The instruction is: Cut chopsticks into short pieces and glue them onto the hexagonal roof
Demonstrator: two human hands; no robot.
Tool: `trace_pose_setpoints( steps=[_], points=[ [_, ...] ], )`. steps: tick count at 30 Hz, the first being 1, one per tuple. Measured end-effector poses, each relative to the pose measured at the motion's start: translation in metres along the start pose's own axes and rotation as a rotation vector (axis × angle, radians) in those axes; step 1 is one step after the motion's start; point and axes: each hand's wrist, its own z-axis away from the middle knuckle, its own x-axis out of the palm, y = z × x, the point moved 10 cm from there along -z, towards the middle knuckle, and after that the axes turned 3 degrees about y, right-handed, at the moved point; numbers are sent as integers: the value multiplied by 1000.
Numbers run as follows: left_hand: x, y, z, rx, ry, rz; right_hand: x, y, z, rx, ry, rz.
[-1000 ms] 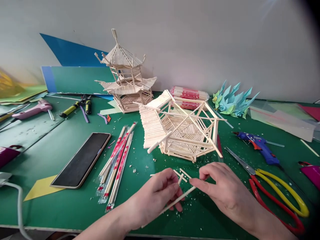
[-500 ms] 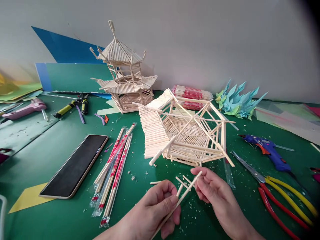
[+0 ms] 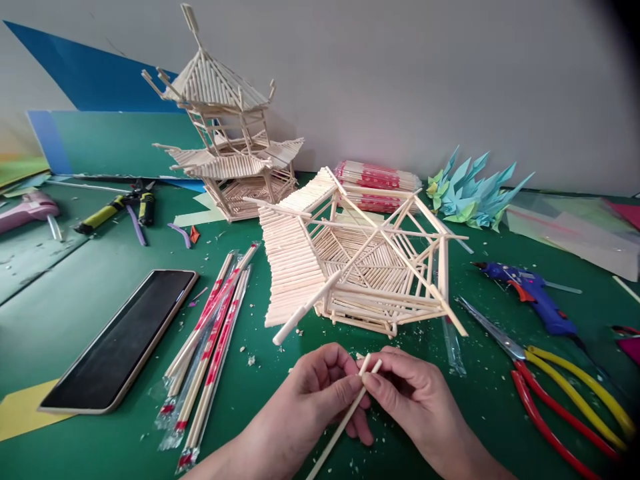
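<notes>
My left hand [image 3: 325, 393] is closed in a pinch on a long wooden chopstick [image 3: 333, 437] and a short piece of stick [image 3: 367, 364]. Their upper ends stand nearly level. Close against it, my right hand [image 3: 413, 390] pinches the same two sticks near those ends, thumbtips almost meeting. The fingers hide the short piece's lower part. Just beyond my hands stands a pavilion-like chopstick frame [image 3: 383, 230], its left side covered with a row of sticks.
A finished chopstick pagoda [image 3: 235, 167] stands behind at left. Wrapped chopsticks [image 3: 215, 347] and a phone [image 3: 123, 340] lie to the left. On the right are red-and-yellow-handled scissors [image 3: 530, 353], a blue glue gun [image 3: 535, 293] and blue folded paper [image 3: 475, 190].
My right hand has come in to my left, and both now pinch the sticks together. The short piece has moved up near the long chopstick's end. The view has shifted slightly.
</notes>
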Motion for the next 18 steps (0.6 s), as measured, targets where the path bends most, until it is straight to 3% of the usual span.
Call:
trace_pose_setpoints(
  steps=[6,18],
  points=[
    [-1,0,-3,-6,-9,14,-2,-4,0,-60,-8,87],
    [5,1,-3,2,-9,26,-6,-11,2,-112,32,22]
  ],
)
